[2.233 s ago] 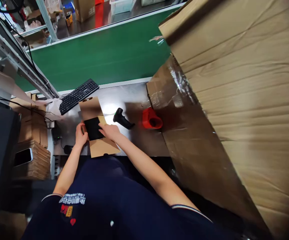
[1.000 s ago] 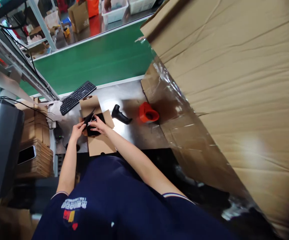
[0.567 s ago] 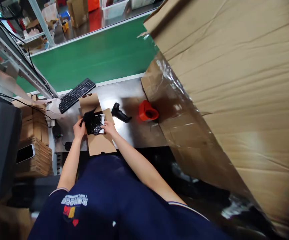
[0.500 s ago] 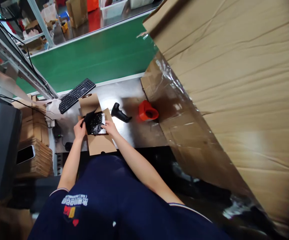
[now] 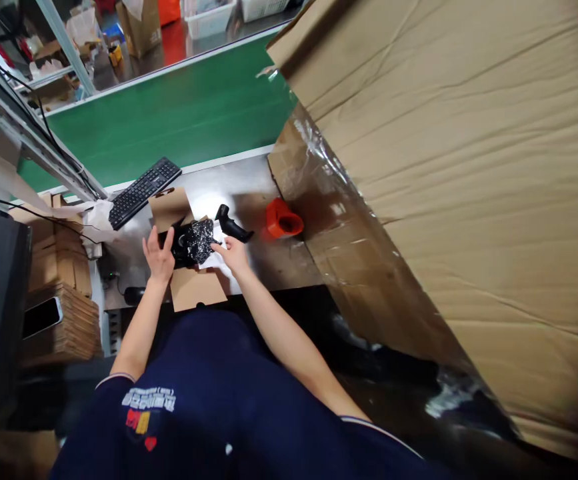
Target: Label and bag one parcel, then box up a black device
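An open small cardboard box (image 5: 199, 289) lies on the metal table in front of me, with its flaps folded out. Crinkled, shiny black bubble wrap (image 5: 201, 241) lies over its right side, along with a white sheet (image 5: 219, 233). The fingers of my right hand (image 5: 235, 256) pinch the wrap's right edge above the sheet. At the box's left side, my left hand (image 5: 159, 259) has its fingers spread, beside dark contents (image 5: 183, 245) that I cannot make out. Just behind my right hand lies a black handheld scanner (image 5: 233, 225).
A black keyboard (image 5: 145, 192) lies at the back left, and an orange holder (image 5: 283, 219) stands right of the scanner. Large cardboard (image 5: 443, 167) fills the right side. A phone (image 5: 42, 317) rests on stacked flat cartons (image 5: 76, 323) at left. Behind the table runs a green belt (image 5: 169, 117).
My left hand has let go of a dark flap or piece and spread its fingers. My right hand has drawn the bubble wrap and white sheet rightward over the box's edge. The view shifted slightly.
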The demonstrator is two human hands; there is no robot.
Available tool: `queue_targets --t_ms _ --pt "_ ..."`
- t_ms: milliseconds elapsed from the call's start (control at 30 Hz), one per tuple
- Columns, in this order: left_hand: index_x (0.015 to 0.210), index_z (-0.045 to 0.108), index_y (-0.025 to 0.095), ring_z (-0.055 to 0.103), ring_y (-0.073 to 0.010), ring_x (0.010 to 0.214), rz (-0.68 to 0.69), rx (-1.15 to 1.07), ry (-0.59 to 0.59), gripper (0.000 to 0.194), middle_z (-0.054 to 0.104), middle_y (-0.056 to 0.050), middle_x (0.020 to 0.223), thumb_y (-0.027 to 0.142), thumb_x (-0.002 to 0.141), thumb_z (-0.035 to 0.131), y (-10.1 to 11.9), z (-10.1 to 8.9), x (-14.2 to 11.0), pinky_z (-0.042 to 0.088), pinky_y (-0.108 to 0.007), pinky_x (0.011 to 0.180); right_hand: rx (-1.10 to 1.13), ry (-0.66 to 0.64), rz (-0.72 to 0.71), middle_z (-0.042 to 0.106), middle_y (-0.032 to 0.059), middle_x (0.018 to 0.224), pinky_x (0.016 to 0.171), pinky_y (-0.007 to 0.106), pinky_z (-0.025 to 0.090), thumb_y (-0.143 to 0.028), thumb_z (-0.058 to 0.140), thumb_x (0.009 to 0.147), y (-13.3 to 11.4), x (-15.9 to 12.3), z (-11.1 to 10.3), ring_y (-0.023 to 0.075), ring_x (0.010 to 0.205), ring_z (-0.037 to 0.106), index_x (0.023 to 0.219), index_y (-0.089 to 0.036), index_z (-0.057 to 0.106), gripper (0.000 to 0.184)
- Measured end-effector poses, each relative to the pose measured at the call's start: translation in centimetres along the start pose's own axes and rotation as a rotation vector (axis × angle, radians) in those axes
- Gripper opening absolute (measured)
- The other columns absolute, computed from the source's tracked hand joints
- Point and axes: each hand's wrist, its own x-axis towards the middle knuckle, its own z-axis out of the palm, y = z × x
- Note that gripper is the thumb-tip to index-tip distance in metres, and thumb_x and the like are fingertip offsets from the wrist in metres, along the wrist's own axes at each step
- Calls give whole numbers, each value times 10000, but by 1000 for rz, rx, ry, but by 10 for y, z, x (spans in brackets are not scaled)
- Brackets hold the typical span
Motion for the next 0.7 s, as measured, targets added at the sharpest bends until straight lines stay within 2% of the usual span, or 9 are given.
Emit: queue_targets --t_ms 100,167,233,300,367,433,500,567,700 --pt "1207 760 287 303 -337 1561 189 12 -168 318 421 -85 1645 264 912 642 13 1 2 128 -610 1299 -55 18 -47 636 8 716 639 317 464 -555 819 568 -5 1 5 180 683 571 739 -212 556 465" --pt "1164 773 273 289 -398 1553 202 2 -219 368 409 -101 1647 419 827 774 21 7 3 96 -659 1287 -76 2 -67 594 -9 681 628 306 453 -590 818 563 -6 3 13 169 667 542 697 -219 543 481" --pt "1151 777 259 382 -432 1489 169 -22 -240 452 500 -137 1574 485 763 831 22 14 5 97 -684 1273 -76 -29 -68 565 -16 652 621 308 463 -668 773 597 -7 5 20 171 654 537 678 -227 524 513" --pt "1094 792 240 567 -390 1314 113 -53 -253 320 680 -152 1340 439 845 761 15 15 9 199 -653 1254 -73 -29 -67 547 -17 635 616 314 471 -716 716 643 -6 9 20 173 641 536 674 -233 503 529" --pt "1023 800 203 664 -326 1096 7 -80 -212 241 745 -140 1064 349 948 623 1 9 14 374 -580 1164 -87 24 -79 548 -15 642 621 317 468 -696 691 664 -6 15 10 170 635 529 684 -231 501 502" --pt "998 790 160 661 -302 1004 -131 -115 -90 272 714 -135 969 303 977 560 -15 -2 21 480 -508 1029 -113 98 -100 564 -8 662 635 321 466 -633 679 679 -8 20 -7 169 638 528 704 -224 518 440" --pt "1024 769 129 642 -299 1000 -238 -150 36 269 680 -137 996 298 977 564 -28 -12 28 503 -468 948 -155 149 -129 600 9 693 665 334 483 -569 660 705 -11 22 -21 186 667 558 726 -217 539 372" --pt "1041 750 110 634 -292 992 -290 -169 92 261 660 -133 1005 286 982 566 -34 -18 31 493 -457 941 -204 155 -167 659 35 764 720 355 515 -497 653 733 -17 21 -27 216 739 614 773 -212 567 301" --pt "1043 724 103 626 -307 1033 -316 -169 104 231 659 -145 1022 265 990 568 -28 -17 30 462 -471 993 -283 58 -202 739 82 978 820 380 552 -336 649 744 -24 11 -5 252 891 684 944 -205 610 242"
